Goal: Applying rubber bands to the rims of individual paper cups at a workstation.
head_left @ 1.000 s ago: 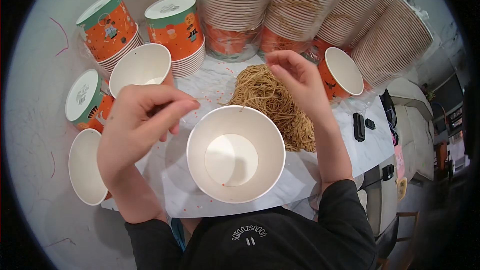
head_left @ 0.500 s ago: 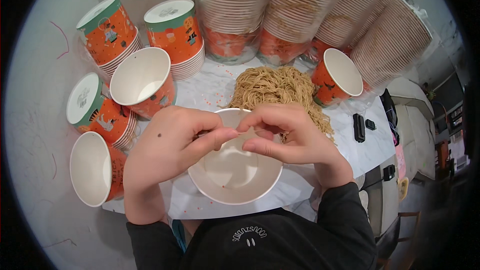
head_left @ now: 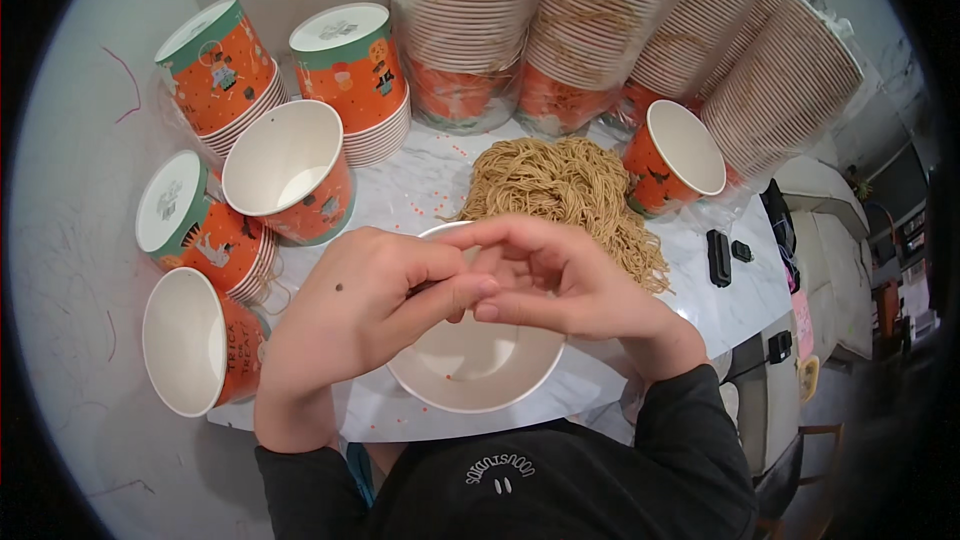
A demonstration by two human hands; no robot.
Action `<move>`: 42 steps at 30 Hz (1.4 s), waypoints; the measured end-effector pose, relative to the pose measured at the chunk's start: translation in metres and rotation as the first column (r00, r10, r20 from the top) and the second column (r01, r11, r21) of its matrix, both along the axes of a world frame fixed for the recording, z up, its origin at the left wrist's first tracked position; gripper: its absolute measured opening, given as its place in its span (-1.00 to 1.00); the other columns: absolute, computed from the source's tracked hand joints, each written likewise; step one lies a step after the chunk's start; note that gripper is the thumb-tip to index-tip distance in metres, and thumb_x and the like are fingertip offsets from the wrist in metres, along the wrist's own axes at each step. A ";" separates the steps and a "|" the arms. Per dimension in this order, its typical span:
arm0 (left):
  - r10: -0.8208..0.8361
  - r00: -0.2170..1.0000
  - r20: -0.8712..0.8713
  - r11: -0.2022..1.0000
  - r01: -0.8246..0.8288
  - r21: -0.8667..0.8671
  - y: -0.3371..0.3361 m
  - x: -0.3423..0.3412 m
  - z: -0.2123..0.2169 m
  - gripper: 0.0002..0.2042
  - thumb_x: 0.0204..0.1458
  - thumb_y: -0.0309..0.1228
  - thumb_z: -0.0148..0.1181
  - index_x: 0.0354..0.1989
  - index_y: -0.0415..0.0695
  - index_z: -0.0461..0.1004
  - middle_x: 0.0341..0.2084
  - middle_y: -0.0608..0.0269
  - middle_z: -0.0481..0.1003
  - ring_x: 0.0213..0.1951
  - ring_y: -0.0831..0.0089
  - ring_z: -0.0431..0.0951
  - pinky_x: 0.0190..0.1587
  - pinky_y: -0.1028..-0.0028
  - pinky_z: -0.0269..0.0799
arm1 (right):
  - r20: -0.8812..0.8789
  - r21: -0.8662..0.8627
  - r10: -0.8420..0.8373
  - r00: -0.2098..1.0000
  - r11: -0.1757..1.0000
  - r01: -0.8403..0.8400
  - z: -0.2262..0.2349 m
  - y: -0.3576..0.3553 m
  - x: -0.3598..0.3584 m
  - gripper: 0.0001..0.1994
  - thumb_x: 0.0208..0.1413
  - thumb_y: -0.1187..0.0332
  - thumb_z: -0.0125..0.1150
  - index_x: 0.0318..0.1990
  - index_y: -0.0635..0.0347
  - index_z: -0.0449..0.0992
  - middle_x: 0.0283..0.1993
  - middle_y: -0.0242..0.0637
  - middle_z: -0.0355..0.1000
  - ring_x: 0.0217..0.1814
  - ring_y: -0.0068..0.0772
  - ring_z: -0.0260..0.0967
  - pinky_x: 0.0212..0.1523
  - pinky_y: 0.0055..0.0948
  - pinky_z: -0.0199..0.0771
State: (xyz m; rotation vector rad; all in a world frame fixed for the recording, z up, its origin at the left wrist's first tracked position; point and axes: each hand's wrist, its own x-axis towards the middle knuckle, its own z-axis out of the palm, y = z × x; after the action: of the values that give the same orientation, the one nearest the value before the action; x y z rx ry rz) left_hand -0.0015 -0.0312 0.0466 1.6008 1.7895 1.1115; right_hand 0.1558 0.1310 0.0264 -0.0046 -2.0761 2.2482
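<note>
Both my hands meet over a large paper tub (head_left: 480, 380), white inside, with a tiny orange speck in it. My left hand (head_left: 375, 295) is closed, its thumb pressed to its bent fingers; anything thin in that pinch is hidden. Fingers apart and curved, my right hand (head_left: 550, 275) is open, with its thumb tip against the left thumb and its index fingertip hidden behind the left hand. No object shows in its hollow. Just beyond lies a heap of tan twine (head_left: 545, 175). Right of the twine, an orange printed tub (head_left: 685, 150) leans tilted.
Upside-down stacks of orange and green tubs (head_left: 350, 70) stand at the left, near two loose tubs (head_left: 205, 340). Tall bagged tub stacks (head_left: 470, 20) line the back. Small black devices (head_left: 718, 257) sit on the right of the marble-patterned table (head_left: 690, 310). Orange specks are scattered about.
My hands have come closer together. The right index finger has moved left behind my left hand, and the left hand has shifted slightly right.
</note>
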 end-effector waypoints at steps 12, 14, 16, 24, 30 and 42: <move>-0.557 0.749 -0.359 0.827 0.541 -0.156 -0.015 -0.008 -0.004 -0.52 -0.06 -0.29 0.43 0.08 -0.10 0.50 -0.06 0.14 0.53 -0.02 0.08 0.56 -0.08 0.21 0.51 | -0.589 0.537 -0.316 0.744 0.534 0.653 0.015 0.030 0.017 -0.85 -0.06 0.68 0.36 -0.31 0.31 0.68 -0.40 -0.37 0.49 -0.45 -0.68 0.33 -0.44 -0.64 0.23; -0.661 0.691 -0.294 0.750 0.588 -0.303 -0.018 0.004 -0.009 -0.48 -0.01 -0.41 0.33 0.19 -0.10 0.42 -0.08 0.10 0.56 -0.06 0.04 0.59 -0.13 0.15 0.52 | -0.655 0.498 -0.371 0.658 0.444 0.745 0.018 0.036 0.023 -0.86 0.00 0.71 0.31 -0.28 0.36 0.64 -0.30 -0.34 0.50 -0.41 -0.69 0.31 -0.41 -0.68 0.21; -0.644 0.709 -0.287 0.763 0.566 -0.312 -0.019 0.006 -0.017 -0.52 0.00 -0.44 0.30 0.17 -0.09 0.43 -0.15 0.09 0.57 -0.14 0.02 0.60 -0.18 0.14 0.51 | -0.770 0.310 -0.438 0.465 0.380 0.872 0.018 0.041 0.021 -0.85 -0.01 0.67 0.35 -0.27 0.29 0.67 -0.38 -0.45 0.49 -0.45 -0.69 0.25 -0.45 -0.65 0.18; -0.302 0.922 -0.243 0.953 0.295 -0.068 -0.012 -0.005 0.001 -0.80 0.02 -0.47 0.24 -0.16 -0.16 0.52 -0.40 0.03 0.56 -0.34 -0.06 0.58 -0.28 0.15 0.49 | -0.984 -0.174 -0.109 -0.143 0.392 0.903 0.028 0.047 0.078 -0.89 0.11 0.51 0.08 -0.21 0.25 0.46 -0.38 -0.32 0.30 -0.42 -0.54 0.10 -0.47 -0.53 0.05; 0.048 0.984 0.173 0.997 -0.036 -0.074 0.006 -0.002 -0.005 -0.76 0.09 -0.55 0.29 -0.06 -0.26 0.54 -0.39 0.16 0.61 -0.32 0.51 0.65 -0.23 0.45 0.55 | -0.738 0.617 -0.031 0.674 0.370 0.694 0.027 0.016 0.048 -0.65 -0.18 0.51 0.50 -0.13 0.14 0.67 -0.28 -0.27 0.55 -0.38 -0.32 0.54 -0.44 -0.46 0.49; -0.038 0.669 0.742 0.999 0.048 0.008 0.008 -0.001 0.002 -0.47 0.06 -0.72 0.13 0.28 -0.52 0.31 0.09 -0.13 0.54 0.10 0.29 0.62 0.17 0.40 0.55 | -0.735 0.647 -0.051 0.677 0.247 0.721 -0.003 0.008 0.005 -0.78 -0.10 0.56 0.42 -0.24 0.21 0.59 -0.28 -0.30 0.53 -0.39 -0.32 0.55 -0.42 -0.41 0.57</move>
State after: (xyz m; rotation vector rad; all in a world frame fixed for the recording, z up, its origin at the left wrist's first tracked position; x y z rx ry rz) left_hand -0.0020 -0.0235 0.0484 0.9282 1.1779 1.4496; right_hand 0.1609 0.1394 0.0230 0.1602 -2.2155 0.3737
